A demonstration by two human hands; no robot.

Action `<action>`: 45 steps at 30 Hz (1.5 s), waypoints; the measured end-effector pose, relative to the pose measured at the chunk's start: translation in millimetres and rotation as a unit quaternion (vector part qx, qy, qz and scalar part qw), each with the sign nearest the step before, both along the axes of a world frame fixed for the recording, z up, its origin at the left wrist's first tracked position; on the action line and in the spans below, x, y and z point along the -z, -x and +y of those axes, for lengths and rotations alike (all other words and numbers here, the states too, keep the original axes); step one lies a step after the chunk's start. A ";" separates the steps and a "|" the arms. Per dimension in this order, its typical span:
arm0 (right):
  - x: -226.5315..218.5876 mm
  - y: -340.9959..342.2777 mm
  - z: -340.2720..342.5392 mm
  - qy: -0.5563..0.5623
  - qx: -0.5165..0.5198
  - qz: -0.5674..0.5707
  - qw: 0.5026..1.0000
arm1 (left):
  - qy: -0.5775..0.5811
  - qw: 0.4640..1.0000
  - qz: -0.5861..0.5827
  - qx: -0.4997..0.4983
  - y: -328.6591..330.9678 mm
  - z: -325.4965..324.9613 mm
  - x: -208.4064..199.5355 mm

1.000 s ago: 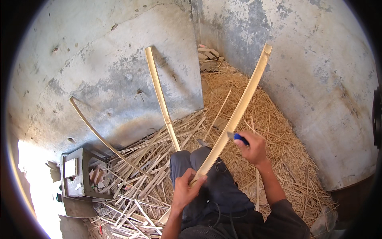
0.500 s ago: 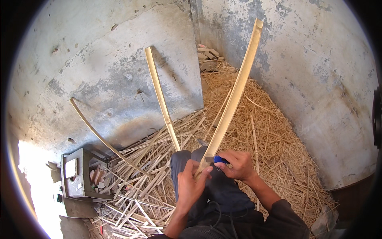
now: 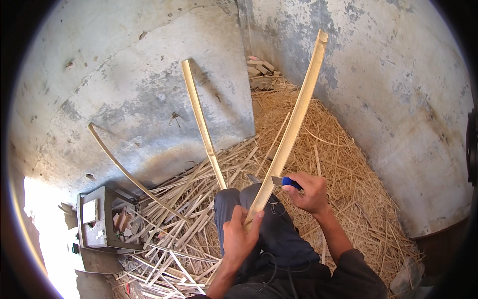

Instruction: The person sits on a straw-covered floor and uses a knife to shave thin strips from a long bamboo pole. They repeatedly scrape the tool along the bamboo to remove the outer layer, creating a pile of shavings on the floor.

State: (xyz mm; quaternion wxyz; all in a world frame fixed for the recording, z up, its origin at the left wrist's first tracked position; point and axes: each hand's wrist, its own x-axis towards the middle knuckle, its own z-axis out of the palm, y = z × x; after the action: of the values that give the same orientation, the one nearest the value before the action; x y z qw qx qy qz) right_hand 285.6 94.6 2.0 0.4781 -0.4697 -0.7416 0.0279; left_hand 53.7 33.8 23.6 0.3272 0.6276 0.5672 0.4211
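Note:
A long split bamboo strip (image 3: 289, 138), its hollow side showing, slants up and away to the right from my lap. Its near end is gripped by my left hand (image 3: 240, 238), the thumb along one edge and the fingers on the other. In my right hand (image 3: 309, 193) is a knife (image 3: 292, 183) with a blue handle, my fingers closed around it. The short blade points left and meets the right edge of the bamboo, just above my knees. The strip's far end stands up in front of the wall.
Another bamboo strip (image 3: 201, 122) and a thinner, bent one (image 3: 130, 175) lean on the left wall (image 3: 124, 94). Cut strips (image 3: 189, 239) and shavings (image 3: 358, 174) cover the floor. An overturned wooden stool-like frame (image 3: 107, 239) lies left; bricks (image 3: 260, 67) sit in the far corner.
My right hand has moved the knife up and right along the bamboo, away from my left hand. The bamboo's far end has dipped slightly; my left hand keeps its grip.

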 end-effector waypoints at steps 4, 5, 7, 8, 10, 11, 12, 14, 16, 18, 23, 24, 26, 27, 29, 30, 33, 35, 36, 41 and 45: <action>0.9 -4.3 5.7 -0.016 0.003 -0.008 1.000 | 0.024 1.000 0.020 0.004 2.4 -2.7 -4.3; 1.1 -5.5 7.3 -0.019 0.005 -0.003 1.000 | 0.033 0.999 0.029 0.006 3.9 -3.7 -4.2; -1.3 -9.8 9.3 -0.015 0.015 0.006 1.000 | 0.039 0.998 0.052 0.010 6.1 -6.6 -2.1; -2.3 -11.5 10.5 -0.013 0.020 0.011 1.000 | 0.042 0.997 0.063 0.011 7.4 -8.3 -0.6; -0.4 -14.1 14.9 -0.025 0.013 0.003 1.000 | 0.034 0.999 0.040 0.012 10.5 -11.7 5.3; 0.0 -15.1 16.7 -0.031 0.010 -0.001 0.999 | 0.030 0.999 0.028 0.012 11.3 -12.3 6.8; -0.5 -15.1 17.1 -0.033 0.012 -0.006 0.999 | 0.035 0.999 0.031 0.012 11.8 -12.9 5.8; -1.8 -15.0 17.9 -0.037 0.017 -0.015 0.999 | 0.046 0.998 0.036 0.010 12.8 -14.5 2.9; -4.8 -20.4 23.6 -0.039 0.037 0.000 0.999 | 0.035 0.998 0.050 0.013 16.1 -18.1 7.8; -4.9 -22.6 27.8 -0.040 0.039 0.002 0.998 | 0.031 0.998 0.044 0.013 20.3 -21.5 13.4; -9.7 -29.6 39.1 -0.005 0.053 0.026 0.998 | 0.034 0.998 0.046 0.009 27.6 -29.1 15.2; -8.0 -34.8 43.1 -0.011 0.055 0.027 0.998 | 0.043 0.998 0.042 0.012 28.5 -31.2 16.1; 3.4 -43.1 54.3 -0.022 0.057 0.031 0.998 | 0.063 0.997 0.035 0.017 31.9 -36.8 18.4; 5.8 -42.6 56.8 -0.028 0.051 0.028 0.998 | 0.068 0.997 0.037 0.014 33.6 -38.2 18.8; 9.6 -41.4 61.1 -0.040 0.040 0.022 0.998 | 0.078 0.996 0.040 0.008 36.8 -40.2 19.2; 12.8 -46.1 64.4 0.005 0.069 0.016 0.997 | 0.082 0.995 0.057 0.010 37.9 -42.5 19.7; 15.1 -71.0 77.3 0.062 0.140 0.013 0.988 | 0.095 0.991 0.088 0.021 43.4 -49.2 22.0; 9.7 -80.3 88.8 0.001 0.162 0.031 0.986 | 0.106 0.991 0.080 0.029 49.8 -56.0 25.3; 10.3 -83.2 93.1 -0.034 0.159 0.009 0.987 | 0.116 0.990 0.081 0.026 52.5 -56.2 25.9; 14.9 -112.3 115.6 0.048 0.177 0.032 0.983 | 0.111 0.988 0.101 0.035 63.0 -61.4 27.2; 16.3 -128.7 135.5 0.071 0.239 0.062 0.967 | 0.144 0.983 0.110 0.037 73.1 -69.9 27.5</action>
State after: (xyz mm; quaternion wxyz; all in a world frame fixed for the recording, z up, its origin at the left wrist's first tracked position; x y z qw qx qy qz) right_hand 414.3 230.1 -14.3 0.4810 -0.6633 -0.5732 -0.0051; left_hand -19.5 -36.1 -3.8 0.3652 0.6370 0.6310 0.2503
